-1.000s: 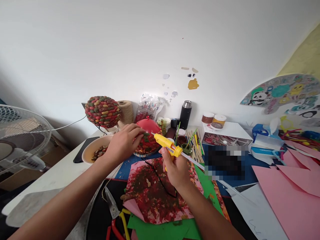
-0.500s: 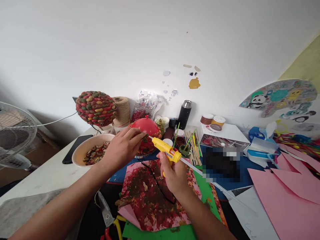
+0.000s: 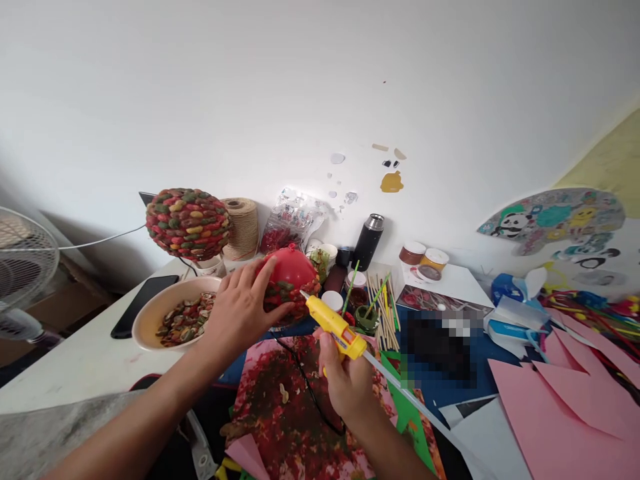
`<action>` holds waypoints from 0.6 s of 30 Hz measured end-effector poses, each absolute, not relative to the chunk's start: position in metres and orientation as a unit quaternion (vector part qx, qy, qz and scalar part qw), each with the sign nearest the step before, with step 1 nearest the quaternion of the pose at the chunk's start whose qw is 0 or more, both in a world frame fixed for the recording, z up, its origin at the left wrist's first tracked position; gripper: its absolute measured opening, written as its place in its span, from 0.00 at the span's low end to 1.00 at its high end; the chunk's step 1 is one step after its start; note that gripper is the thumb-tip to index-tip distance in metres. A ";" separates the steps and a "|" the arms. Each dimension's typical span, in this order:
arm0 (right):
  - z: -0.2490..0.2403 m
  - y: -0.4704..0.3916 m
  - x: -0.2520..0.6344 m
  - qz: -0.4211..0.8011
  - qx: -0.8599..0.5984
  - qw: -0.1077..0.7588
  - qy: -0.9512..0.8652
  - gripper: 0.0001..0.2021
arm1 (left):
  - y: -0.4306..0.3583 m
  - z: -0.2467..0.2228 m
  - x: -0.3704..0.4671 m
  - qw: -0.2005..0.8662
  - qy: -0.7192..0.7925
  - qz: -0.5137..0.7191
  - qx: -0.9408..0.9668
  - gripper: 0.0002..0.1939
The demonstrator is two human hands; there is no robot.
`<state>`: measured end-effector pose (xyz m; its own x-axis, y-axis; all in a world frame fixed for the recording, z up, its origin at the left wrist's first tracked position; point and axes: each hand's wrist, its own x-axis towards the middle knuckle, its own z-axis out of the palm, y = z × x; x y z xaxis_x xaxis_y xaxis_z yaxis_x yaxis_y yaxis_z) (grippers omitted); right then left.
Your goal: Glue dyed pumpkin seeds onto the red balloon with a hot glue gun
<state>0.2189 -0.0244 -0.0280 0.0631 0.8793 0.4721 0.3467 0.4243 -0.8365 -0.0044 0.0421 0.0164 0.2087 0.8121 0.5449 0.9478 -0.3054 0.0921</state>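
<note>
A red balloon (image 3: 295, 268) sits on the table, its lower part covered with painted nut shells (image 3: 287, 292). My left hand (image 3: 245, 300) grips its left side, thumb across the shells and fingers spread over the rubber. In my right hand (image 3: 345, 373) is a yellow glue gun (image 3: 335, 325), its tip close to the balloon's shell-covered front. A long clear glue stick (image 3: 415, 400) sticks out of the gun's back. Left of the balloon, a cream bowl (image 3: 145, 317) holds loose coloured shells (image 3: 187, 317). Paint-stained paper (image 3: 295, 427) lies under my hands.
A shell-covered ball (image 3: 187, 223) stands at the back left by a twine spool (image 3: 241, 227). Behind are a black flask (image 3: 369, 240) and paint jars (image 3: 367, 320). Wooden sticks (image 3: 385, 307) lie right of these. Scissors (image 3: 203, 453) lie in front; pink paper (image 3: 565, 413) lies right.
My left hand has opened out from a pinch near the gun's tip and now wraps the balloon's left side. The glue gun stays in my right hand. The camera view has shifted slightly.
</note>
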 end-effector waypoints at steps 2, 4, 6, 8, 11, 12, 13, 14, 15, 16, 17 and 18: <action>-0.028 -0.024 0.219 0.255 -0.472 0.552 -0.638 0.27 | 0.044 0.020 -0.011 0.123 -0.587 -0.243 -0.762 0.45; -0.028 -0.023 0.218 0.259 -0.469 0.555 -0.636 0.26 | 0.047 0.022 -0.021 0.105 -0.592 -0.234 -0.764 0.45; -0.028 -0.022 0.218 0.254 -0.468 0.551 -0.642 0.25 | 0.051 0.022 -0.031 0.081 -0.585 -0.236 -0.772 0.44; -0.027 -0.021 0.218 0.247 -0.467 0.543 -0.653 0.25 | 0.056 0.020 -0.042 0.054 -0.564 -0.250 -0.785 0.44; -0.027 -0.019 0.220 0.232 -0.466 0.538 -0.662 0.24 | 0.062 0.018 -0.057 0.021 -0.517 -0.264 -0.814 0.42; -0.027 -0.019 0.220 0.230 -0.468 0.540 -0.660 0.24 | 0.063 0.019 -0.061 0.012 -0.501 -0.264 -0.824 0.42; -0.028 -0.019 0.221 0.230 -0.470 0.542 -0.658 0.23 | 0.065 0.020 -0.066 0.002 -0.487 -0.261 -0.833 0.41; -0.029 -0.019 0.222 0.230 -0.471 0.545 -0.655 0.23 | 0.066 0.021 -0.070 -0.008 -0.476 -0.258 -0.841 0.40; -0.030 -0.019 0.222 0.231 -0.472 0.546 -0.652 0.23 | 0.067 0.022 -0.073 -0.019 -0.468 -0.254 -0.846 0.39; -0.032 -0.018 0.223 0.231 -0.472 0.549 -0.650 0.24 | 0.068 0.024 -0.076 -0.029 -0.466 -0.250 -0.849 0.39; -0.033 -0.018 0.223 0.232 -0.472 0.550 -0.649 0.24 | 0.070 0.025 -0.078 -0.039 -0.466 -0.245 -0.849 0.38; -0.035 -0.018 0.223 0.234 -0.474 0.548 -0.648 0.24 | 0.071 0.027 -0.079 -0.047 -0.469 -0.242 -0.848 0.38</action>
